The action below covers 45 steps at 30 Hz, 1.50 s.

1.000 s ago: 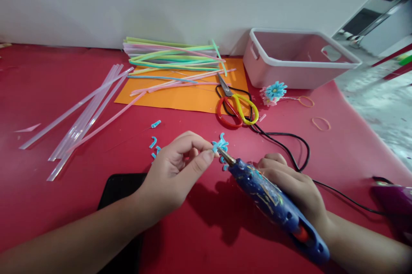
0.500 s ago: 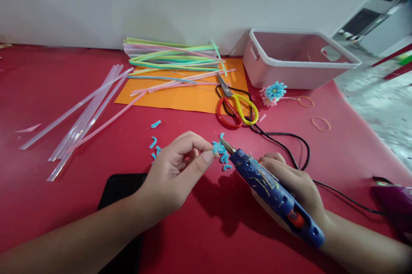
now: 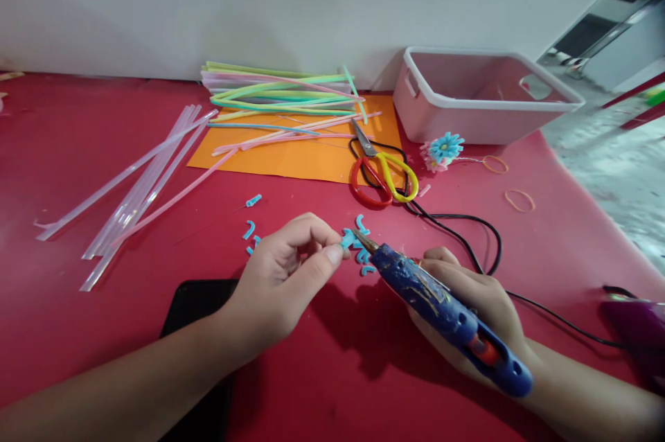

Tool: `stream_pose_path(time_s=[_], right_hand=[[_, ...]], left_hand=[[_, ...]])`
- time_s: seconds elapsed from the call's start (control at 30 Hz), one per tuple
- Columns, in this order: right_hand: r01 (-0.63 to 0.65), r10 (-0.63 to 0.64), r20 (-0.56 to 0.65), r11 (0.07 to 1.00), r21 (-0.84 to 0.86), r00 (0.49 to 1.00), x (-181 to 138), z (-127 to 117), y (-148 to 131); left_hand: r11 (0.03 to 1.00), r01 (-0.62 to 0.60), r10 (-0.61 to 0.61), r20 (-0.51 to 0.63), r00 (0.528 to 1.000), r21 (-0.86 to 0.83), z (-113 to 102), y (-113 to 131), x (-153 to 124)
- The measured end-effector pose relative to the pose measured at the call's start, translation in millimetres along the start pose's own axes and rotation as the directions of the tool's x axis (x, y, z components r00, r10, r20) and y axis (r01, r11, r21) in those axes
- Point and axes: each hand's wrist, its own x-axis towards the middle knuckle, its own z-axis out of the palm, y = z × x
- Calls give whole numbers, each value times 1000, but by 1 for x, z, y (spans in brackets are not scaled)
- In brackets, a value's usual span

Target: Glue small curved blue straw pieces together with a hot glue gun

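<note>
My left hand (image 3: 283, 276) pinches a small blue straw piece (image 3: 347, 239) between thumb and forefinger, just above the red table (image 3: 77, 331). My right hand (image 3: 470, 300) is wrapped round a blue glue gun (image 3: 441, 314), whose metal nozzle (image 3: 364, 242) touches that piece. More curled blue straw bits (image 3: 362, 224) lie right beside the nozzle, and a few others (image 3: 250, 228) lie to the left of my left hand.
Clear straws (image 3: 135, 186) lie at the left. Coloured straws (image 3: 275, 92) rest on orange paper (image 3: 296, 154) at the back. Red and yellow scissors (image 3: 382, 175), a black cable (image 3: 467, 227), a white tub (image 3: 483, 92), a blue straw flower (image 3: 444, 147), rubber bands (image 3: 518, 199) and a black phone (image 3: 194, 331) surround my hands.
The glue gun has tilted and its nozzle has shifted slightly against the pinched piece. My left hand has stayed almost still.
</note>
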Motion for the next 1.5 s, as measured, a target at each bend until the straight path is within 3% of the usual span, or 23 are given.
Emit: stream_pose_path(time_s=[0.5, 0.93, 1.0, 1.07, 1.23, 1.37, 1.43, 1.5], right_hand=[[7, -7, 8, 1000, 0, 1000, 2, -1, -3], [38, -39, 11, 999, 12, 999, 0, 1, -1], [-7, 8, -30, 1000, 22, 1000, -5, 3, 0], [-175, 182, -128, 982, 64, 975, -11, 6, 3], [-309, 331, -160, 940, 147, 930, -6, 9, 6], [-426, 513, 49, 652, 627, 857, 4, 9, 2], [-466, 518, 177, 504, 728, 837, 3, 10, 1], [-503, 509, 265, 414, 759, 819, 1, 10, 1]], left_hand=[[996, 76, -77, -15, 997, -54, 2, -1, 0], [997, 73, -73, -17, 997, -24, 4, 2, 1], [997, 83, -83, -2, 997, -2, 4, 1, -1], [996, 73, -75, 33, 997, 51, 4, 0, -2], [970, -118, 83, 168, 982, 212, 4, -4, -3], [944, -222, 151, 280, 948, 243, 5, -5, -4], [941, -237, 150, 332, 931, 242, 5, -6, -4], [935, -253, 142, 391, 909, 248, 5, -8, -5]])
